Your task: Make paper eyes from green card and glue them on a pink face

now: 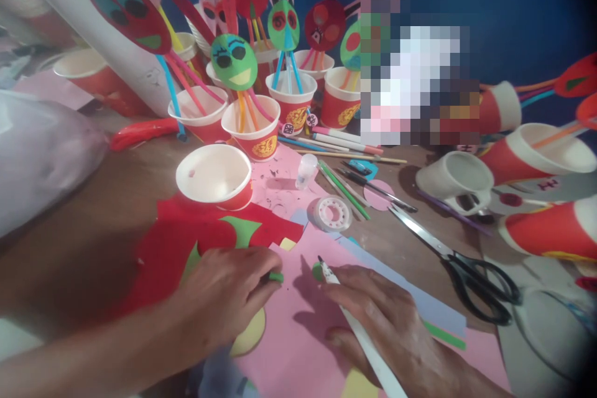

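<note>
Head view: the right hand (380, 305) grasps a white marker (359, 329), long axis running lower right to upper left. Its dark tip adjoins a green disc (317, 272) over the pink sheet (293, 348), left of this hand's fingers; the left hand (233, 283), farther off, grips a green stub (277, 277).

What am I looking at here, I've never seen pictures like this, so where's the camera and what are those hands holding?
There's no machine: these are a person's bare hands, in a single picture from a camera worn on the head, looking forward and down. The right hand holds a white marker; the left hand grips a small green item, perhaps a cap. Both are over pink paper. Around them on the brown table are scissors, a tape roll, a white mug and red-and-white cups, some topped with colourful paper faces. One patch is pixelated.
</note>
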